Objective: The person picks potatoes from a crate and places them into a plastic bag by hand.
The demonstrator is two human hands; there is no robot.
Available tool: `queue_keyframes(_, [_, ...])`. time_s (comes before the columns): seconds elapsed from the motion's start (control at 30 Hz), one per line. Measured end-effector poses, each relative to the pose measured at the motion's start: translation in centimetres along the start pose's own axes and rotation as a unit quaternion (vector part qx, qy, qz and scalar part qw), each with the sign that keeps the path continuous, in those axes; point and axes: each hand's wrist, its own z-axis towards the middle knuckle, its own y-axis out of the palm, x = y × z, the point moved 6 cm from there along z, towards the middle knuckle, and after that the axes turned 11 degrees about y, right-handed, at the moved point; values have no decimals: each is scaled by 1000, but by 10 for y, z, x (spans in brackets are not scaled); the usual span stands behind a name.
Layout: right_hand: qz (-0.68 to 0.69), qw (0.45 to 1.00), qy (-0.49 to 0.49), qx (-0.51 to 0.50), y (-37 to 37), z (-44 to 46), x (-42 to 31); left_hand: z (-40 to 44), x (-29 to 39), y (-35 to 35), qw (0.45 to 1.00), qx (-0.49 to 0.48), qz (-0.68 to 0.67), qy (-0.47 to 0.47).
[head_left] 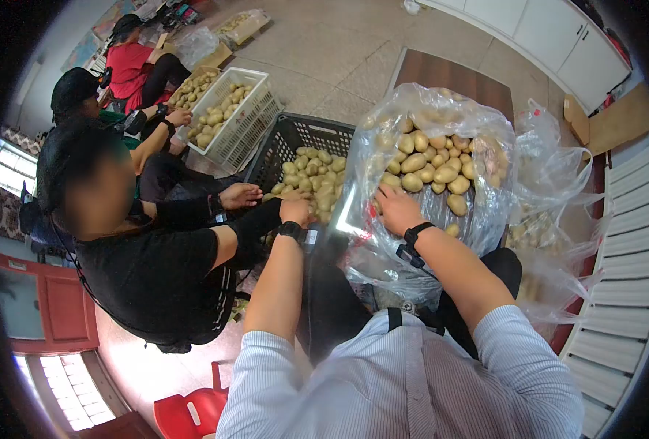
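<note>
Potatoes (441, 157) lie in a large open clear plastic bag (496, 146) in front of me. My right hand (399, 210) is at the bag's near left side, fingers bent down beside the potatoes; what they hold, if anything, is hidden. My left hand (296, 211) reaches over the near edge of a black crate (324, 126) that holds many potatoes (316, 175). Its fingertips are hidden, so its grip cannot be made out. Both wrists wear black bands.
A co-worker in black (149, 278) sits close on the left, hands near the black crate. Two more people sit beyond, beside a white crate (248, 132) of potatoes. More plastic bags (551, 256) lie right. A red chair (189, 413) stands lower left.
</note>
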Motion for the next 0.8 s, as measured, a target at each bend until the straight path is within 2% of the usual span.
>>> queue_keyframes(0.03, [-29, 999, -16, 4, 1, 3, -3, -4, -6, -1, 882, 130, -422, -164])
queue_keyframes(0.07, [-28, 999, -15, 4, 2, 4, -3, -7, 2, 1, 743, 167, -608, -226])
queue_keyframes(0.1, [-47, 999, -21, -7, -2, 4, -8, -12, 10, 2, 557, 228, -744, -290])
queue_keyframes(0.17, [-64, 997, -26, -19, -5, 8, -16, -13, 37, -27, 594, 195, -746, -231])
queue_keyframes(0.23, [-82, 996, -32, -34, -1, 12, -22, -14, 57, -46, 605, 175, -749, -205])
queue_keyframes(0.3, [-100, 994, -49, -9, 8, 17, -25, -7, 72, -60, 723, 125, -670, -116])
queue_keyframes(0.37, [-119, 991, -64, 17, 18, 19, -24, -6, 80, -63, 719, 109, -679, -97])
queue_keyframes(0.43, [-106, 992, -66, 4, 19, 19, -26, -1, 84, -63, 764, 102, -635, -46])
queue_keyframes(0.67, [-147, 985, -71, 64, 21, 13, -19, -2, 95, -67, 784, 80, -615, -18])
queue_keyframes(0.73, [-51, 995, -80, 37, 16, 4, -15, 0, 94, -70, 824, 110, -555, 31])
queue_keyframes(0.77, [-52, 995, -80, 38, 13, -1, -13, 0, 94, -67, 823, 111, -556, 32])
queue_keyframes(0.8, [-34, 995, -79, 53, 8, -6, -10, -2, 91, -64, 812, 94, -576, -12])
